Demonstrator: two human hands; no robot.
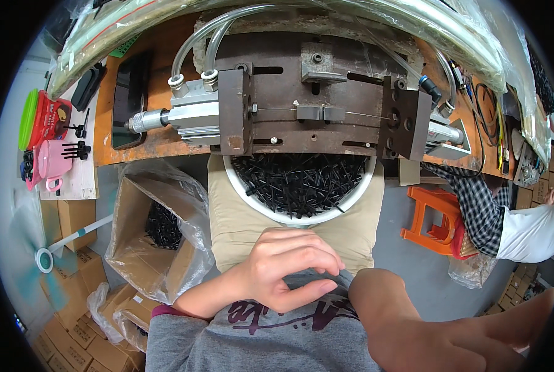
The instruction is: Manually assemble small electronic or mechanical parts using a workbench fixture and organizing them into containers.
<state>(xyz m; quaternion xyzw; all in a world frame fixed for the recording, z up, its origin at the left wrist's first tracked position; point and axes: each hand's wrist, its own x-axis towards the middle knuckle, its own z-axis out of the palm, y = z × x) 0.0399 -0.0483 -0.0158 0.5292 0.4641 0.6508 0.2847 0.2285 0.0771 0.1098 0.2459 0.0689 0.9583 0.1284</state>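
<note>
My left hand is in front of my shirt, by the near edge of a beige cushion. Its fingers bend loosely, the thumb is apart from them, and nothing shows in its grasp. At the lower right, my right hand looms large, close to the camera. A digit stretches out to the right; the lower frame edge cuts off other parts. I see nothing held there. Beyond my left hand, a white round basin on the cushion holds many small black stick-like plastic parts.
A brown metal fixture with a cylinder and tubing spans the wooden bench. A phone lies left. A lined carton of black parts stands below, near a fan. Another person sits right, by an orange stool.
</note>
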